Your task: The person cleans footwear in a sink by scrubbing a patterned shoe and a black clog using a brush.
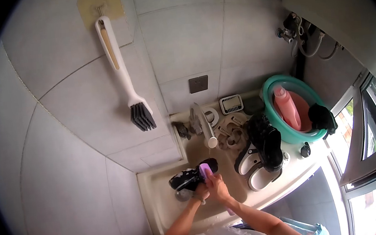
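A black shoe [185, 180] with white foam on it lies in the cream sink [161, 212], below the faucet [211, 138]. My right hand [218, 189] is closed round a pink-purple brush [205, 170], whose head rests against the shoe's right part. Just left of it, my left hand [202, 192] is at the shoe's near edge; its fingers are partly hidden, and what they hold cannot be made out. A greyish, rounded thing [184, 194] sits beside the shoe, close to my left wrist.
Black shoes [265, 141] and sandals [259, 179] lie on the ledge at the right. Behind them stands a teal basin [270, 91] with a pink bottle [288, 109]. A white soap rack [231, 104] is by the wall, where a large brush [122, 76] hangs.
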Tool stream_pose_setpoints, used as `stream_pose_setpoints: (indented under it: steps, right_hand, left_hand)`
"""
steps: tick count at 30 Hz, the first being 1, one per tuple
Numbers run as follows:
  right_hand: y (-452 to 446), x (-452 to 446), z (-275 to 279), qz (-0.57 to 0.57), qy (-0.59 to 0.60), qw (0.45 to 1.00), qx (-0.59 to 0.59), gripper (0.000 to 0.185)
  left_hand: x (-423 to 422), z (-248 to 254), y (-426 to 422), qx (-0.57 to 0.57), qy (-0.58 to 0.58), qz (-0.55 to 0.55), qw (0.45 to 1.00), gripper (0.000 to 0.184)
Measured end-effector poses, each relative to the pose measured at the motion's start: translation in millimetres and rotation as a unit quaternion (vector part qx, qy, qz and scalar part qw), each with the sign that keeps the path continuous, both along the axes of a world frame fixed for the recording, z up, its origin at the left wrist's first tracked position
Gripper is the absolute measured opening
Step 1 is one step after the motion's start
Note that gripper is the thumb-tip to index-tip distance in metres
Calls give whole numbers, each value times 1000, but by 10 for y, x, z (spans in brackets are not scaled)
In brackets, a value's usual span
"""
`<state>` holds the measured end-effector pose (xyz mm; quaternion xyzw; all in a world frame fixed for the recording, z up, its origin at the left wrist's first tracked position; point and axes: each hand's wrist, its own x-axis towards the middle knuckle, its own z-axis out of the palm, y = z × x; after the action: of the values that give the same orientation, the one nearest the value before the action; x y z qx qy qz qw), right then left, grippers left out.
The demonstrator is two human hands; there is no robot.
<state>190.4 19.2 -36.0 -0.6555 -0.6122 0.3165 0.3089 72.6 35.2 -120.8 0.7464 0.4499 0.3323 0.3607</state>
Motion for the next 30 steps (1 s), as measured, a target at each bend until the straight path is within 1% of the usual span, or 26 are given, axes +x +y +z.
stream_pose_setpoints:
  steps: [1, 2, 3, 5, 7, 8, 9, 10, 11, 13, 15, 16, 17, 18, 19, 20, 21, 22, 24, 25, 27, 28, 29, 30]
  right_hand:
    - [48, 67, -125, 0, -2, 1000, 1, 49]
    - [126, 134, -116, -37, -22, 998, -45, 49]
    - [199, 212, -191, -36, -10, 995, -89, 49]
    - [341, 368, -347, -33, 8, 983, -178, 50]
    - [111, 201, -295, -20, 12, 999, -33, 49]
    - [-25, 47, -129, -15, -17, 1000, 11, 48]
    - [-39, 13, -80, -14, 0, 1000, 0, 49]
    - [-53, -20, -28, -14, 17, 1000, -11, 49]
    - [52, 18, -112, -17, 20, 999, -28, 50]
    - [208, 77, -180, -44, -2, 998, -53, 51]
    - [309, 133, -200, -54, -5, 995, -84, 52]
    - [217, 35, -212, -46, -4, 997, -56, 52]
    - [191, -49, -219, -39, -4, 999, -28, 52]
    - [49, -134, 85, -6, -16, 999, -33, 52]
    - [50, -145, 58, -12, 0, 1000, -26, 50]
    - [51, -155, 29, -19, 16, 1000, -18, 47]
    - [210, -71, -206, -15, 25, 999, -30, 50]
    - [347, 9, -392, -36, 9, 999, -39, 43]
    - [501, 138, -289, -85, -27, 995, -37, 37]
    - [475, 126, -235, -82, -20, 996, -14, 37]
    - [274, 59, -132, -59, -13, 998, 35, 42]
    - [100, -8, -52, -39, -19, 998, 45, 50]
    - [57, -1, -40, -28, -16, 999, 33, 51]
    - [14, 6, -28, -16, -14, 1000, 21, 53]
  left_hand:
    - [27, -187, 37, -3, 1, -2, 1000, 32]
    - [79, -479, 74, -37, -17, 39, 998, 34]
    - [74, -332, 68, -58, 72, 38, 995, 36]
    - [68, 24, 53, -90, 256, 12, 962, 41]
    - [71, -101, 87, -61, 162, 86, 981, 53]
    - [47, -248, 87, -81, 112, 81, 987, 48]
    - [-21, -272, 85, 11, 47, 19, 999, 48]
    - [-22, -293, 46, 2, 64, 33, 997, 48]
    - [-18, -307, 31, -5, 82, 46, 996, 48]
    - [42, 25, 56, -171, 159, 64, 970, 46]
    - [96, -10, 90, -254, 176, 49, 950, 48]
    - [100, -143, 68, -53, 102, 86, 990, 44]
    - [97, -268, 53, 151, 23, 119, 981, 42]
    - [49, -352, -4, 69, 5, 96, 993, 40]
    - [13, -290, -57, -13, -10, 80, 997, 39]
    - [-4, -232, -78, -29, 35, 84, 995, 38]
    - [-2, -194, -79, -58, 71, 89, 992, 37]
    - [1, -147, -81, -87, 108, 91, 986, 35]
    - [52, -213, -48, 18, 82, 94, 992, 32]
    - [77, -247, -34, 72, 72, 97, 990, 32]
    - [94, -386, 14, -45, -60, 96, 993, 33]
    - [9, -416, 34, 34, 92, 30, 995, 34]
    - [-14, -456, 40, 32, 92, 30, 995, 34]
    - [-36, -586, 56, -36, 112, 15, 993, 40]
